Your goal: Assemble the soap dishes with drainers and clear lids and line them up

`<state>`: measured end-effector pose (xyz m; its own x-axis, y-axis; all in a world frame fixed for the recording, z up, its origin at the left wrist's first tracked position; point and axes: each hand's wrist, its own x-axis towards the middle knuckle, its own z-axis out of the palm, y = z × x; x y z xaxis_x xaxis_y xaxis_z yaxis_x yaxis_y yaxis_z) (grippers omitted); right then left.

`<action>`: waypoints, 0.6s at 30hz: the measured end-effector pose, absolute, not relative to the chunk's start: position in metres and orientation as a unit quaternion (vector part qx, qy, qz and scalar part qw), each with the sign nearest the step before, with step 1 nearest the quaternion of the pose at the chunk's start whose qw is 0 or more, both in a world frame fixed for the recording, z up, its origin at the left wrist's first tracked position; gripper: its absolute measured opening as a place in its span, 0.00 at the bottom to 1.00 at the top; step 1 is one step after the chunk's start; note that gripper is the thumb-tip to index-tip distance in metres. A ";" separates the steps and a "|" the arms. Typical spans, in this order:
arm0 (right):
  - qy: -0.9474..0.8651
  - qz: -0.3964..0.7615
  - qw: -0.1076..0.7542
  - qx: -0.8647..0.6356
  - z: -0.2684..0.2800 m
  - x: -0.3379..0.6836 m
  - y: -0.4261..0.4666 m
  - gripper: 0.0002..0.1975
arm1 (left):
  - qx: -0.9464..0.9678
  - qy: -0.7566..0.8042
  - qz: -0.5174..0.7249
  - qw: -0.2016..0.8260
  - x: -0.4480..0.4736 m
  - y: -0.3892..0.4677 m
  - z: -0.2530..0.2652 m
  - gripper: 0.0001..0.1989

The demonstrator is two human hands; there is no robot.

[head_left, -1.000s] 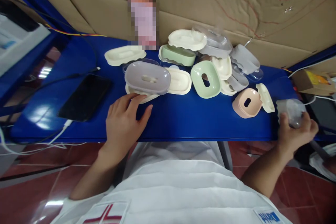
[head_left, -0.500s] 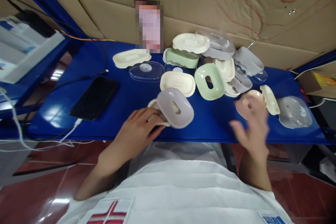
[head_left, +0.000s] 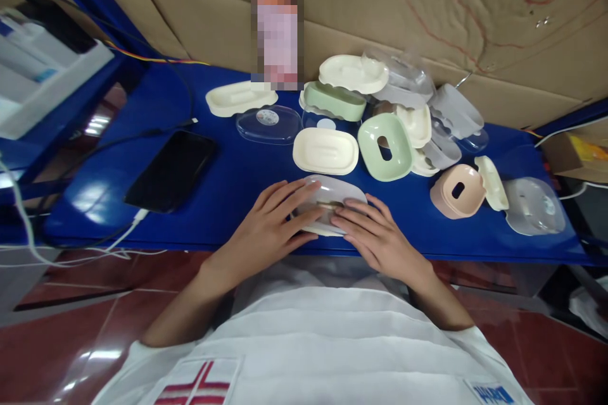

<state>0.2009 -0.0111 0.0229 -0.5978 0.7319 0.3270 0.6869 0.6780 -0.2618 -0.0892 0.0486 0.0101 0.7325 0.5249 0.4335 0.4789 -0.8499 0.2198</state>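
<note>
A pale grey oval soap dish [head_left: 339, 187] sits at the front of the blue table, over a cream piece whose rim shows faintly below. My left hand [head_left: 268, 221] grips its left side, fingers across the top and thumb at the near edge. From the right, my right hand [head_left: 387, 237] holds the same dish, fingertips resting near its centre slot. Just behind lies a cream oval tray [head_left: 325, 150]. Beside that tray is a green soap dish [head_left: 401, 139] with a slot. Farther right stands a pink soap dish [head_left: 449, 196].
Several stacked dishes and clear lids [head_left: 403, 79] fill the back right. A clear lid [head_left: 268, 125] lies left of the cream tray. A black phone [head_left: 171, 171] with a white cable is at left. Another phone [head_left: 277, 38] leans on the cardboard [head_left: 199, 6].
My right hand has moved left from the pink dish onto the grey one. The grey dish has come down level over the cream piece. The pink dish now stands free.
</note>
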 end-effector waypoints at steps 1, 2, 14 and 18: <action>-0.893 0.055 0.205 -0.397 0.021 0.199 -0.010 0.24 | 0.933 0.263 0.243 0.042 -0.089 0.050 0.011 0.21; -0.894 0.055 0.203 -0.395 0.020 0.198 -0.010 0.25 | 0.936 0.259 0.235 0.039 -0.090 0.050 0.012 0.20; -0.906 0.055 0.161 -0.387 0.026 0.203 0.007 0.27 | 0.925 0.270 0.258 0.068 -0.102 0.034 0.002 0.15; -0.878 0.005 0.138 -0.458 0.029 0.197 0.027 0.32 | 0.906 0.313 0.276 0.077 -0.119 0.027 0.000 0.14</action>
